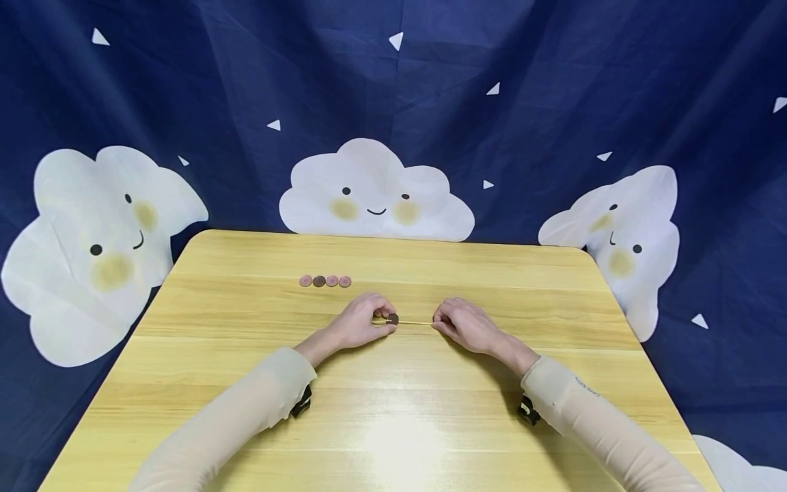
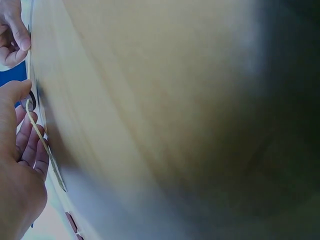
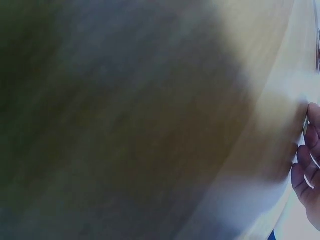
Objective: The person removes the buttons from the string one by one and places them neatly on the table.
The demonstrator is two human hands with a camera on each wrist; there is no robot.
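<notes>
Between the thumb and forefinger of my left hand (image 1: 364,321) is a dark brown button (image 1: 392,319), held upright on edge. A thin yellow cord (image 1: 415,322) passes at the button and runs nearly straight across to my right hand (image 1: 468,325), whose thumb and forefinger pinch it. In the left wrist view, a loose length of the cord (image 2: 42,137) trails down past the fingers of the left hand (image 2: 20,160). Only curled fingers of the right hand (image 3: 307,160) show in the right wrist view, at its right edge.
Beyond the left hand, a short row of round buttons lies on the wooden table (image 1: 246,383): pink buttons (image 1: 332,281) and one dark brown button (image 1: 319,281). A dark blue curtain (image 1: 430,89) with cloud prints hangs behind the table's far edge.
</notes>
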